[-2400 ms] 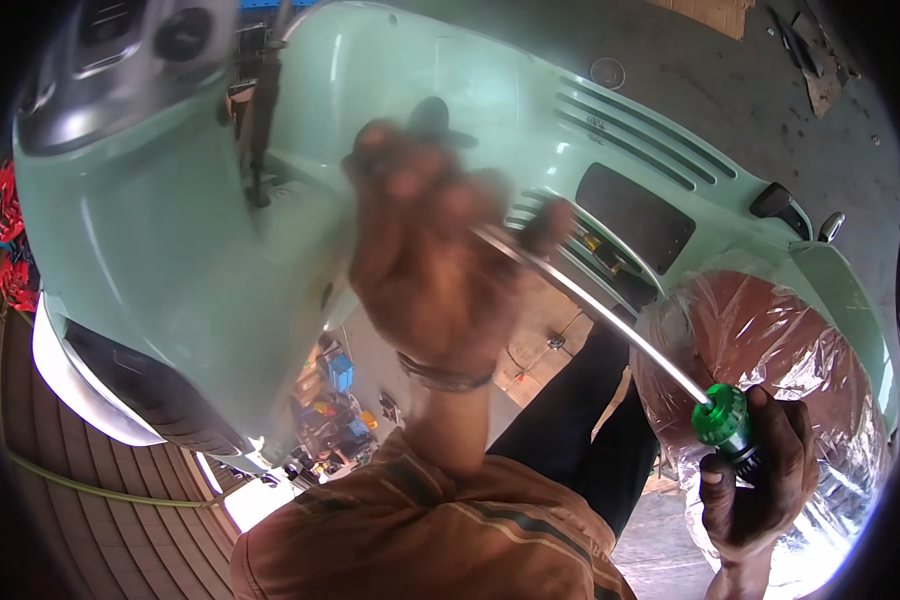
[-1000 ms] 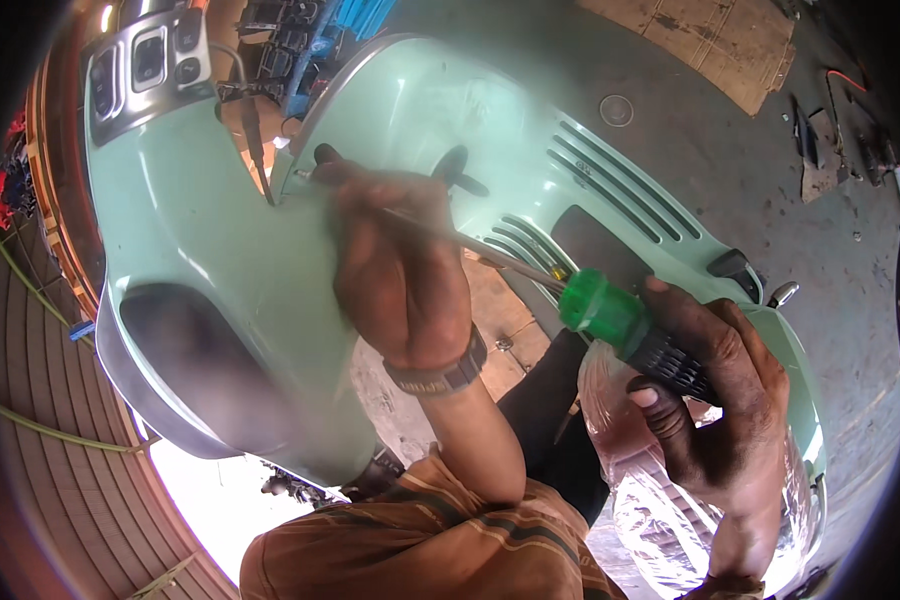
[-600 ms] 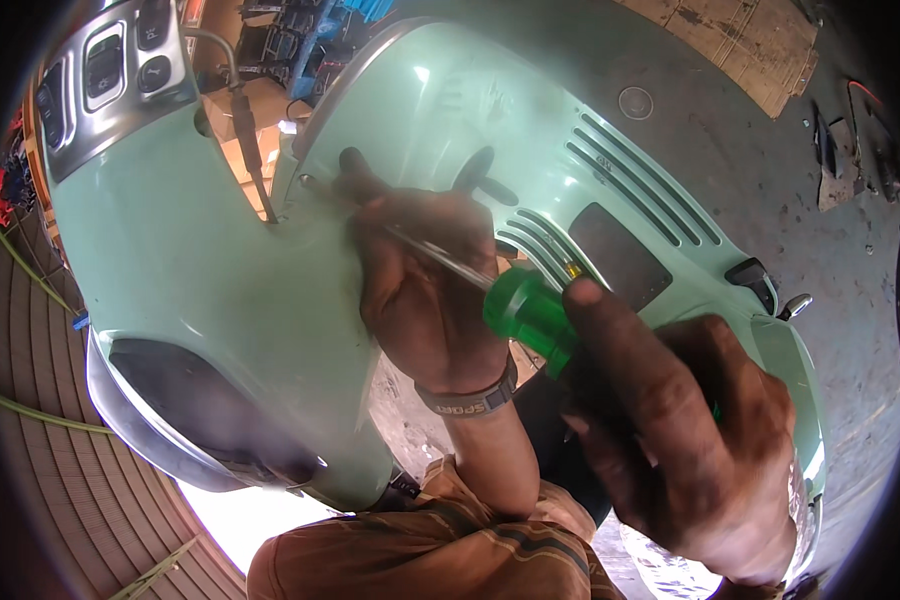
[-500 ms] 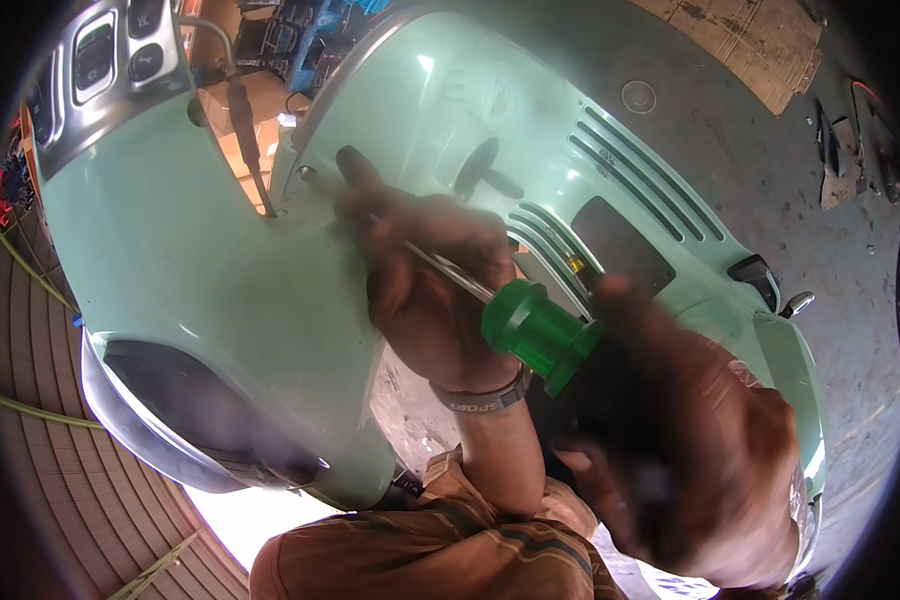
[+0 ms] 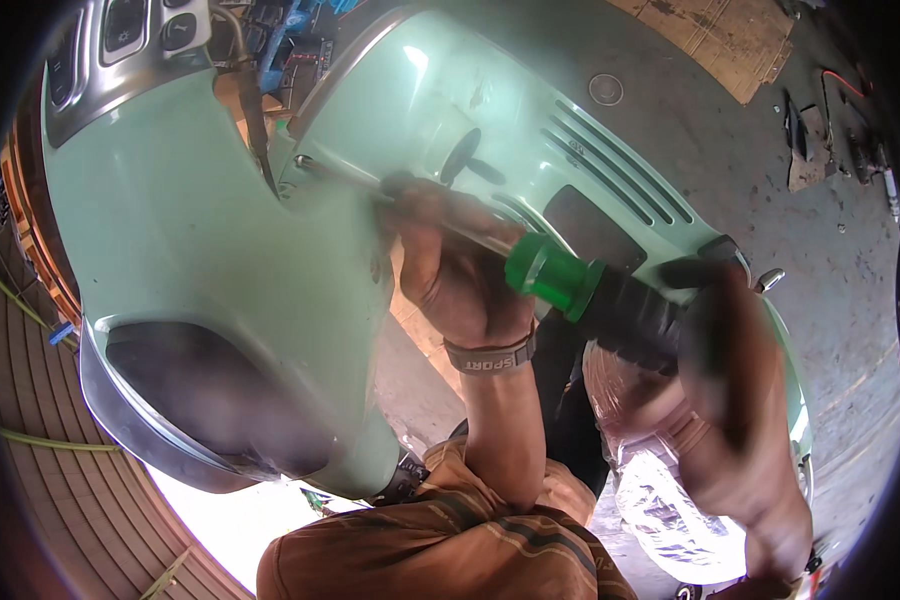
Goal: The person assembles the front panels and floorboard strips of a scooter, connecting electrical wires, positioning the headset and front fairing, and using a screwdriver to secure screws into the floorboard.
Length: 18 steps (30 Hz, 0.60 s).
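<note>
- The person is bent right over a mint-green scooter [image 5: 220,230], working with a long screwdriver [image 5: 560,275] that has a green handle with a black grip section behind it.
- The right hand [image 5: 730,370] is wrapped shut around the black end of the handle. It's close to the camera and blurry, so I can't make out the individual fingers, but the fist is clearly closed on the tool.
- The left hand [image 5: 460,270] is further up, closed around the metal shaft, with the knuckles facing up. There's a grey wristband [image 5: 490,358] on that wrist.
- So the green part of the handle sits between the two hands, just past the left hand's knuckles and right in front of the right fist.
- The shaft runs up and to the left out of the left hand, and its tip [image 5: 302,162] reaches the seam where the front shield meets the curved side panel, near a dark cable [image 5: 255,120] hanging there.
- The side panel has a row of vent slots [image 5: 610,165] just beyond the handle.
- Below the right hand there's something wrapped in clear plastic [image 5: 660,490].
- An orange-brown striped sleeve [image 5: 440,540] comes in from the bottom edge.
- Grey concrete floor [image 5: 770,230] off to the right, with some small bits lying on it.
</note>
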Tool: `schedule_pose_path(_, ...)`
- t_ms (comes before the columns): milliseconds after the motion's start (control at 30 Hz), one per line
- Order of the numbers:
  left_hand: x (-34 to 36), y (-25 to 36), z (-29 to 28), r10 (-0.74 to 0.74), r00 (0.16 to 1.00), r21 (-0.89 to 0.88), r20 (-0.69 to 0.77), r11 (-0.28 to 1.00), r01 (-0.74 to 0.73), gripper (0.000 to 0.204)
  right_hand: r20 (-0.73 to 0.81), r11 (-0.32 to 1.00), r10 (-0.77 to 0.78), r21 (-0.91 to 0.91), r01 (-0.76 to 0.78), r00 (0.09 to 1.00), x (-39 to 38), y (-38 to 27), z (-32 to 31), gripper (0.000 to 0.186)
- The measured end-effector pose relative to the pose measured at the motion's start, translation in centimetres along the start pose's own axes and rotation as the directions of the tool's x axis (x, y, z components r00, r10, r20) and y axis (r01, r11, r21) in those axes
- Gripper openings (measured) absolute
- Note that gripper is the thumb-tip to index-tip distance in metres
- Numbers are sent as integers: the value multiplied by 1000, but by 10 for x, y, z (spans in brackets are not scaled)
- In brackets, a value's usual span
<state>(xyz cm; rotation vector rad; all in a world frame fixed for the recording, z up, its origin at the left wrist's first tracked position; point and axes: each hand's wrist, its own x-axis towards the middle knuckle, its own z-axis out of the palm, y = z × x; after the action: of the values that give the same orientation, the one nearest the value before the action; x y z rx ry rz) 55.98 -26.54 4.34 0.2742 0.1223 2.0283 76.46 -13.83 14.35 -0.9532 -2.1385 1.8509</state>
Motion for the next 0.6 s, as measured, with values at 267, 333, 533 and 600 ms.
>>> schedule_pose_path(267, -2, -12, 13, 150, 984, 98, -98, 985, -140, 30, -50, 986, 75, 149, -67, 996, -2, 1, 7, 42)
schedule_pose_path(333, 1, -15, 10, 120, 989, 48, -86, 992, -116, 29, -106, 992, -126, -22, 124, 986, -10, 4, 7, 45)
schedule_pose_path(533, -2, -4, 14, 156, 983, 103, -100, 984, -146, 28, -111, 998, -24, 60, 31, 994, -15, 0, 12, 52)
schedule_pose_path(600, -4, -2, 8, 99, 992, 33, -78, 995, -97, 31, -235, 983, -182, -73, 169, 955, -13, -1, 15, 55)
